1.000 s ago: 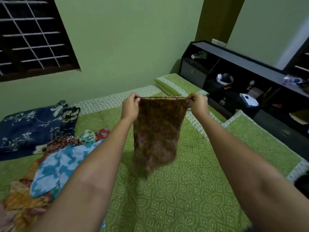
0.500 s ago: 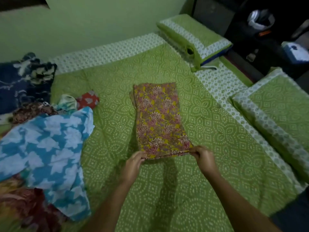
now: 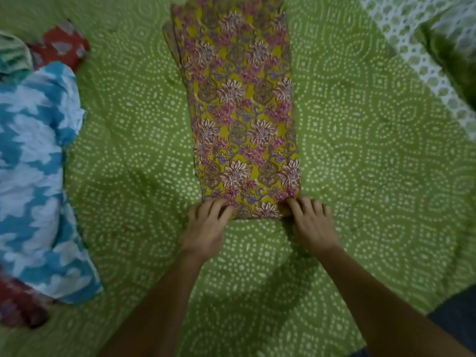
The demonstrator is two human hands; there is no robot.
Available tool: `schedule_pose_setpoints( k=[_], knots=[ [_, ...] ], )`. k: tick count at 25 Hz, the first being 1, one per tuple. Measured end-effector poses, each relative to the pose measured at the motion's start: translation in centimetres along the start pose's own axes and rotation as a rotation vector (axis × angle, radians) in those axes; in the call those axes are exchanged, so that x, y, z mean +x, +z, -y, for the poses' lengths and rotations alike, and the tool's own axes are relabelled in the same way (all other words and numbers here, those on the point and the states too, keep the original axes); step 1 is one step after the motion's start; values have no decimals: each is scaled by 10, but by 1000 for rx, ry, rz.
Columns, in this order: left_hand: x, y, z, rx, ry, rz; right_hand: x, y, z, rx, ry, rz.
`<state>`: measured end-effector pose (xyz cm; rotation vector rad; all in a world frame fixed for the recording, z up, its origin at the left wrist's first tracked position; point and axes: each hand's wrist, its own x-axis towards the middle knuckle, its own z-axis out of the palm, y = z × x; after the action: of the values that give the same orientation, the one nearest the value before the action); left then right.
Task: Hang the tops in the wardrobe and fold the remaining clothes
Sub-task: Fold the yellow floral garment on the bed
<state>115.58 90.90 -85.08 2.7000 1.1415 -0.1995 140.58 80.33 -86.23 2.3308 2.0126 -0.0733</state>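
Covering nearly the whole view, the green bedspread [image 3: 360, 163] with its white dotted pattern lies flat. At the left edge sits a heap of clothes, topmost a blue and white garment [image 3: 33, 176] with a red piece [image 3: 60, 46] beyond it. Down the middle lies the yellow floral cloth [image 3: 244, 112], folded into a long narrow strip running away from the person. Its near end lies under the fingertips of both hands: the left hand [image 3: 206, 228] takes the near left corner, fingers curled over the edge, and the right hand [image 3: 313, 225] takes the near right corner likewise, thumbs hidden.
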Motion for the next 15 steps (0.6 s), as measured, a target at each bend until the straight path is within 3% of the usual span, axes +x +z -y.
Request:
schedule_pose_setpoints(
  k=[4, 7, 12, 13, 14, 15],
  knots=[
    [33, -2, -14, 201, 146, 72, 36, 2, 3, -87, -255, 0],
    [47, -11, -14, 145, 99, 231, 52, -12, 9, -85, -400, 303],
    [2, -19, -32, -56, 76, 507, 12, -27, 13, 19, -382, 635],
    [-18, -18, -43, -93, 96, 572, -11, -19, 20, 173, -276, 807],
    [-39, -12, -55, -164, 86, 651, -35, -16, 29, 458, -40, 978],
    [-62, -6, -66, -266, 45, 740, -57, -15, 40, 687, 227, 1050]
  ],
)
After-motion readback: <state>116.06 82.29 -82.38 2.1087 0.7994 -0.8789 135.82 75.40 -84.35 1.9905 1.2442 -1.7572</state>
